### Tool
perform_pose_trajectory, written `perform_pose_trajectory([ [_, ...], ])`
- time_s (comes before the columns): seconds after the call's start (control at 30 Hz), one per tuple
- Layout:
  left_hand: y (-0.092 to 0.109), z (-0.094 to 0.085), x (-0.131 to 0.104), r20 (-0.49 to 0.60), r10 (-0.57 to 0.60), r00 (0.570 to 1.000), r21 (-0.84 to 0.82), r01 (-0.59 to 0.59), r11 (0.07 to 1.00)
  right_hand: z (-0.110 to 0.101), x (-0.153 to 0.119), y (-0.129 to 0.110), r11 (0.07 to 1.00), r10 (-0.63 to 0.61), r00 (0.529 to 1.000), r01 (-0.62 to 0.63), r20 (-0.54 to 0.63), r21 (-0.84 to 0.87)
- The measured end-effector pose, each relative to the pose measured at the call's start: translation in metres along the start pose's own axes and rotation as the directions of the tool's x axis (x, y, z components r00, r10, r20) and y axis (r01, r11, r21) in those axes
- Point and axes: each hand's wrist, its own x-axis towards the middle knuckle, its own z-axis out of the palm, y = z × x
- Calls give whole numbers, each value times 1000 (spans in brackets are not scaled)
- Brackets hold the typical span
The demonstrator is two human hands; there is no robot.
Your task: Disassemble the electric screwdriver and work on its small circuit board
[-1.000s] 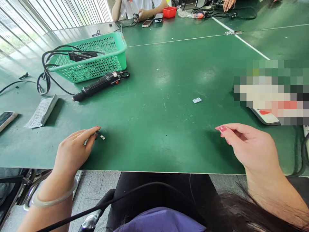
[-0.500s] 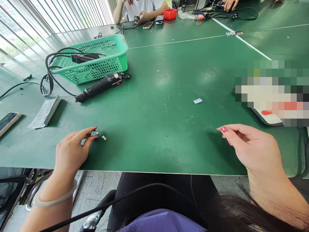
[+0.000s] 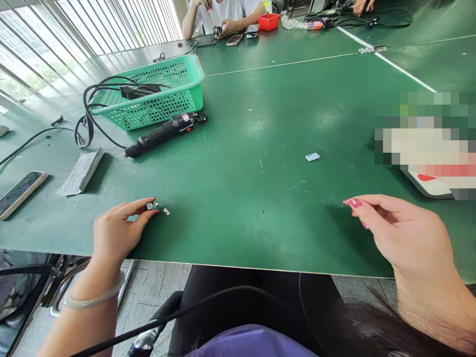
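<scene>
My left hand [image 3: 121,230] is closed in a pinch near the table's front edge. Between its thumb and index finger is a small pale, metallic-looking part [image 3: 149,206], too small to name. Just beyond those fingertips, a similar tiny light piece [image 3: 166,211] with dark marks lies on the green table [image 3: 238,213]. On the other side, my right hand [image 3: 405,230] hovers low over the table, its thumb against the index finger and the other fingers curled. I see nothing in its fingers. A small whitish slip [image 3: 313,156] lies beyond it, to the left.
A black electric screwdriver [image 3: 163,135] lies before a green basket [image 3: 163,113] with cables. At left are a folded printed paper [image 3: 82,171] and a phone [image 3: 22,193]. A pixelated object covers the right. Across the table, a person's hands [image 3: 228,27] work near a red bin [image 3: 268,21].
The view has shifted, so most things appear slightly further right. The small part between my left fingertips shows more clearly. Both hands keep nearly the same pose.
</scene>
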Motion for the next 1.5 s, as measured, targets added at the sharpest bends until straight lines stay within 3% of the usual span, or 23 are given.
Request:
perform_pose_trajectory([
  [0.3, -6, 1, -3, 31, 217, 976, 46, -218, 975, 2, 0, 0, 1000, 21, 1000, -21, 11, 8],
  [0.63, -10, -6, -5, 43, 304, 952, 104, -307, 946, 1, 0, 4, 1000, 24, 1000, -24, -5, -16],
  [0.83, -1, -15, -6, -6, 247, 969, 153, -243, 958, 3, -2, 2, 999, 3, 1000, -3, 2, 37],
  [0.97, 9, -15, -8, -11, 91, 996, 124, -89, 988, 3, -2, 3, 999, -3, 1000, 3, 11, 34],
  [1.1, 25, -2, -20, 47, -84, 995, 50, 82, 995, 2, -2, 3, 1000, -12, 1000, 12, 6, -8],
  [1.27, 39, 16, -30, 57, -23, 998, -47, 26, 999, 1, -1, 1, 1000, -19, 1000, 19, 10, 4],
  [1.5, 39, 19, -19, 220, 193, 956, -106, -174, 979, 1, 0, 2, 999, -35, 999, 35, 11, -20],
])
